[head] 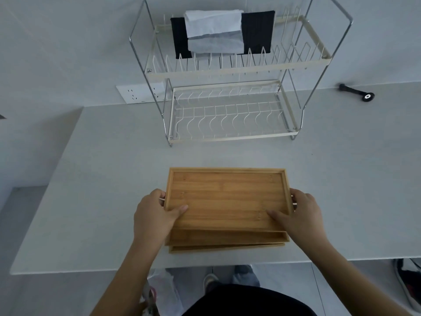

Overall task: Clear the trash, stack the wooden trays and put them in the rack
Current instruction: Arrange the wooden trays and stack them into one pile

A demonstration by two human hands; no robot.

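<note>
A stack of three wooden trays (225, 197) lies near the front edge of the white table (102, 179); the top tray sits slightly askew over the two below. My left hand (155, 215) grips the stack's left side, thumb resting inside the top tray. My right hand (300, 213) grips the right side the same way. Behind the trays stands a two-tier wire dish rack (232, 115); its lower tier holds nothing, and its upper tier carries a black cloth (257, 33) and a white and grey cloth (214, 30).
A black tool with a round end (357, 92) lies at the table's back right. A wall socket (141, 93) sits behind the rack's left leg. Below the table edge a white plastic bag (159, 286) rests on the floor beside my feet.
</note>
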